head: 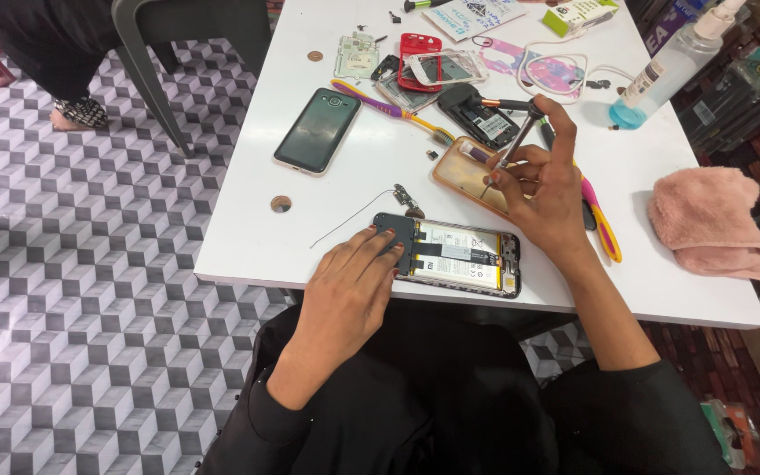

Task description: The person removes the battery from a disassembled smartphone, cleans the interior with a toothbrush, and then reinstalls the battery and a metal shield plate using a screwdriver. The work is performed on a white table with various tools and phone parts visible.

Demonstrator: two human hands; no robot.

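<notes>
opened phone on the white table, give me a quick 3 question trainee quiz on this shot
1. True or false: the left hand rests on the opened phone.
2. What does the right hand hold? A) screwdriver B) toothbrush C) spray bottle
3. Fill in: at the table's right edge lies a pink ____.

Key:
1. True; its fingertips press the phone's dark end.
2. A; the screwdriver tip points down at the orange phone case.
3. Cloth.
</notes>
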